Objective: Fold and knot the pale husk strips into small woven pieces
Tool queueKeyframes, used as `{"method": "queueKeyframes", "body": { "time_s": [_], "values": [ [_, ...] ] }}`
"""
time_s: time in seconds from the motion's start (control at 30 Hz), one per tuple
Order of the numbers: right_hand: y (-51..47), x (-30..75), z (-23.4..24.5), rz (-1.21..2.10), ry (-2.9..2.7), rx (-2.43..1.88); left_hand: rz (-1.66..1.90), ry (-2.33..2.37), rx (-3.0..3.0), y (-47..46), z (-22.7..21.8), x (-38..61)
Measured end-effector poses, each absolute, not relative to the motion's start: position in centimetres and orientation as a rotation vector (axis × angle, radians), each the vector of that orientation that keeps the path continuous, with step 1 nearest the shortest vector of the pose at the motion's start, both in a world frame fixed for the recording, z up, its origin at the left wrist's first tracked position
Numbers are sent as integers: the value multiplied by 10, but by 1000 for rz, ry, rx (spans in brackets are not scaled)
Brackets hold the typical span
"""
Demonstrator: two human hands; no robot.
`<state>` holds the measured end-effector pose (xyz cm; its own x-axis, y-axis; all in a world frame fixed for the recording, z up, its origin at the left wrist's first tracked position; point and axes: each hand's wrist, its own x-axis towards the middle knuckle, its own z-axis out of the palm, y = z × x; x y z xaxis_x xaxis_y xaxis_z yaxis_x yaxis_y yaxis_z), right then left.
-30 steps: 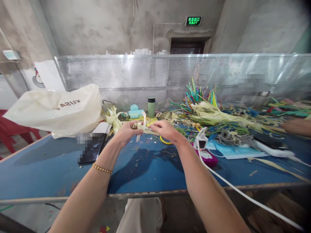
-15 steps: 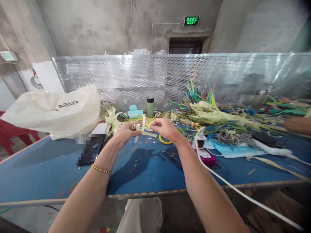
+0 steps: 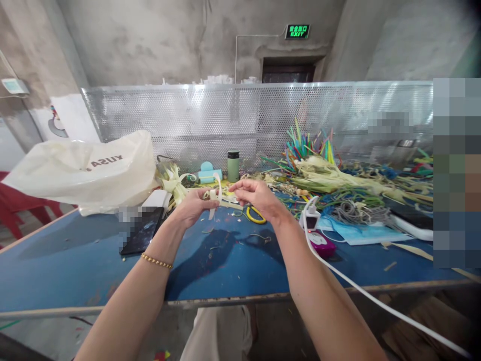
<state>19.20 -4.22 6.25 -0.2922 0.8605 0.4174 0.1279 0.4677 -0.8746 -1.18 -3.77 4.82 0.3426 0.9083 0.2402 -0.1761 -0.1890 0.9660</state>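
Pale husk-like strips [image 3: 219,186] are pinched between the thumb and fingers of my left hand [image 3: 192,206]. One of them loops upward, another hangs below the thumb, and a longer one reaches right toward my other hand. My right hand [image 3: 261,199] hovers just right of the strips, its fingers loosely stretched and slightly apart, with nothing visible in them. Behind and below it lies a yellow ring-shaped handle [image 3: 256,215] on the blue table [image 3: 225,271]. A bundle of pale husks [image 3: 175,183] rests beyond my left hand.
A white plastic bag [image 3: 82,173] and a dark tablet-like device [image 3: 143,230] lie left. A green bottle [image 3: 233,166] stands at the back. Rightward are husks [image 3: 323,173], grey cord [image 3: 355,213], a blue mask [image 3: 370,234], and a purple device [image 3: 322,244] near a white cable [image 3: 361,288].
My right hand's fingers have loosened from a pinch and lifted slightly. The upright strip loop in my left hand has shifted a little left and down.
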Motion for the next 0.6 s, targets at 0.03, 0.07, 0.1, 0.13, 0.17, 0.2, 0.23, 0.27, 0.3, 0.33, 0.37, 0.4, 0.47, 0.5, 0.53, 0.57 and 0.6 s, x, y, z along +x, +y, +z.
{"method": "queueKeyframes", "body": {
  "time_s": [0.03, 0.07, 0.1, 0.13, 0.17, 0.2, 0.23, 0.27, 0.3, 0.33, 0.37, 0.4, 0.47, 0.5, 0.53, 0.57, 0.6],
  "values": [
    [-42, 193, 62, 1018, -1699, -813, 1142, 715, 1412, -38, 48, -12],
    [-42, 195, 62, 1094, -1675, -779, 1141, 711, 1409, -37, 47, -12],
    [-41, 196, 61, 1157, -1657, -750, 1142, 710, 1404, -37, 47, -12],
    [-40, 197, 60, 1206, -1647, -722, 1142, 710, 1399, -37, 47, -12],
    [-39, 197, 59, 1236, -1643, -692, 1142, 711, 1394, -37, 46, -12],
    [-38, 197, 58, 1250, -1640, -663, 1141, 709, 1391, -36, 46, -12],
    [-38, 196, 58, 1253, -1636, -644, 1135, 702, 1393, -37, 46, -12],
    [-38, 195, 58, 1236, -1630, -637, 1130, 693, 1397, -37, 46, -12],
    [-38, 193, 58, 1196, -1620, -643, 1125, 682, 1401, -37, 47, -12],
    [-37, 191, 58, 1136, -1606, -657, 1123, 672, 1406, -37, 47, -12],
    [-37, 189, 58, 1064, -1592, -677, 1122, 667, 1410, -38, 47, -12],
    [-37, 187, 58, 984, -1578, -699, 1122, 666, 1410, -38, 48, -12],
    [-35, 183, 57, 815, -1560, -734, 1125, 672, 1401, -38, 48, -11],
    [-34, 181, 56, 736, -1558, -757, 1128, 678, 1392, -37, 48, -11],
    [-33, 180, 56, 661, -1561, -790, 1137, 685, 1381, -37, 47, -11],
    [-32, 179, 55, 592, -1566, -829, 1151, 692, 1369, -36, 47, -11],
    [-31, 179, 55, 530, -1572, -869, 1170, 700, 1359, -36, 46, -11]
  ]
}}
